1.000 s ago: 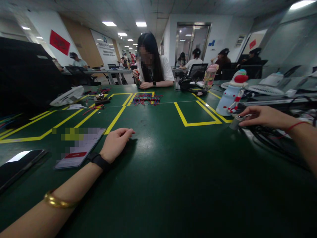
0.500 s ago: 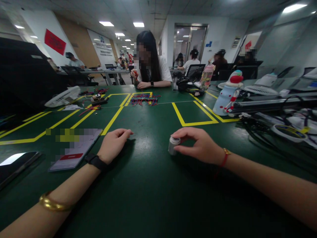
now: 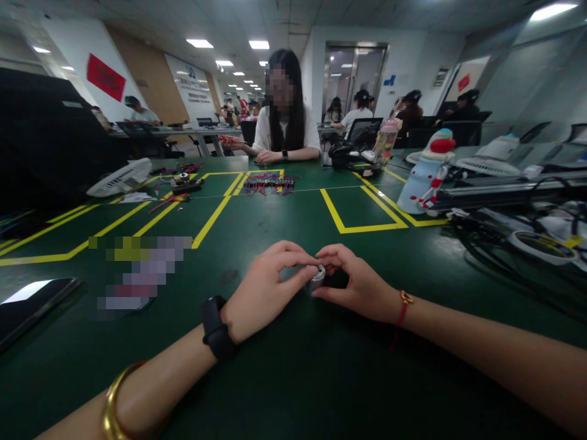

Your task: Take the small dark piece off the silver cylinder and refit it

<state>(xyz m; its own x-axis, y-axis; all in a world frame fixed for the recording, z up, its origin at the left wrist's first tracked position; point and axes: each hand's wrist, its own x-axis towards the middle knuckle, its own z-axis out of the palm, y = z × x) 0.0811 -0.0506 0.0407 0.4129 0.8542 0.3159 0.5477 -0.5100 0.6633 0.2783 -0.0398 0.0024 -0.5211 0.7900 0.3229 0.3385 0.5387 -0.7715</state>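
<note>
Right hand (image 3: pixel 362 287) — fingers pinched on a small grey cylinder (image 3: pixel 316 278), which stands on the green table (image 3: pixel 293 379) in front of the wearer. Left hand (image 3: pixel 266 290) — thumb and forefinger closed on the same cylinder from the other side. Left of them: a phone (image 3: pixel 137 275), a dark tablet (image 3: pixel 32 305). Far end: a pile of wires (image 3: pixel 270 183), a seated person (image 3: pixel 287 119). Right: a snowman bottle (image 3: pixel 426 174), black cables (image 3: pixel 504 250).
</note>
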